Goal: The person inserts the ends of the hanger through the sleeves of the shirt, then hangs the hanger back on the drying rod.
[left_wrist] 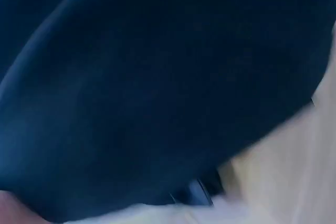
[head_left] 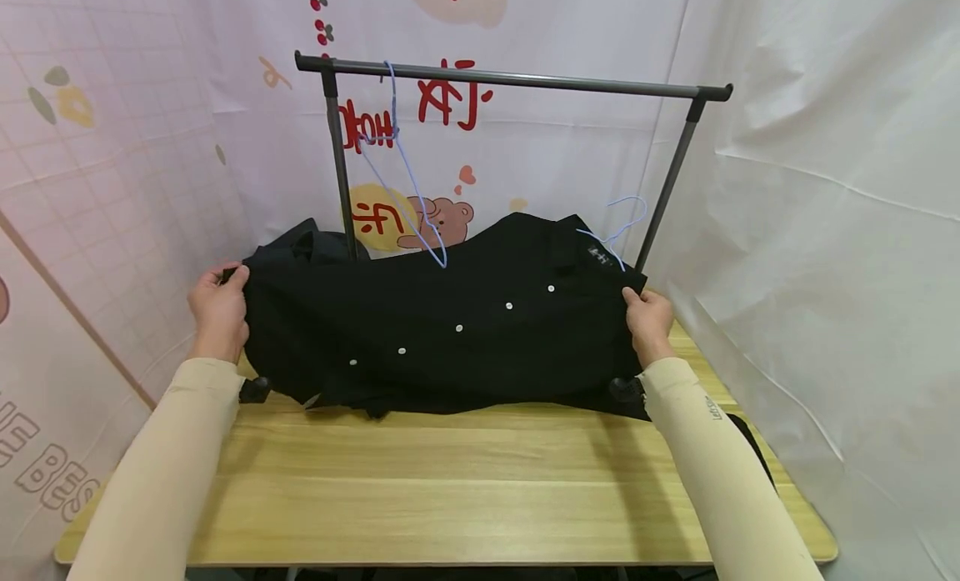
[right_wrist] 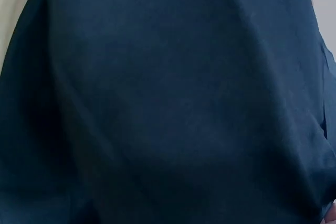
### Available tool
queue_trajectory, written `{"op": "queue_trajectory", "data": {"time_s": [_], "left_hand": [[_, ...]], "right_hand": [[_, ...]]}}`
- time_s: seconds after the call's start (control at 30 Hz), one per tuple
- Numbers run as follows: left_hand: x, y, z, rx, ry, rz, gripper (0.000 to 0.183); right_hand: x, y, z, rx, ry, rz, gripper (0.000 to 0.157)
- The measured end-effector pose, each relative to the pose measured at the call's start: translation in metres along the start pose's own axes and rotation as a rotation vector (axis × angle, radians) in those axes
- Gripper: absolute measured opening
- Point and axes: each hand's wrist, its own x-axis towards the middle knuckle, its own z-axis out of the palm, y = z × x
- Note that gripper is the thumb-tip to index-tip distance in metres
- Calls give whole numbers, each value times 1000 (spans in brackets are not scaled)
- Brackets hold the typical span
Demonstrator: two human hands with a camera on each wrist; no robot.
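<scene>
Sleeves (head_left: 165, 464) nearest, left grip (head_left: 220, 308) and right grip (head_left: 649, 323) each pinch the shirt (head_left: 442, 310), held before the rack (head_left: 517, 78); spreading judged largely done, release outstanding, the hanger (head_left: 408, 169) on the rack bare.

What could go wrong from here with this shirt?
Snag: the hanger on the bar dangles at the shirt's upper edge and might catch it.
Tangle: the loose hanger by the collar isn't hooked on the bar, so it could slip or twist.
Slip: the left hand and right hand grip only opposite ends, so the middle may sag.
</scene>
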Motion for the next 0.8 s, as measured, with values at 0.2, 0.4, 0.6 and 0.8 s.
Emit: {"op": "queue_trajectory", "data": {"time_s": [0.2, 0.4, 0.6, 0.8], "left_hand": [[1, -29, -8, 632, -54, 91, 48], [-15, -55, -15, 923, -308, 261, 52], [-46, -74, -12, 1124, -632, 326, 62], [-82, -97, -4, 1334, -849, 395, 65]], "right_hand": [[-4, 3, 8, -49, 30, -43, 43], [-7, 5, 12, -86, 29, -70, 50], [-6, 7, 14, -92, 8, -46, 48], [-6, 8, 14, -104, -6, -30, 48]]}}
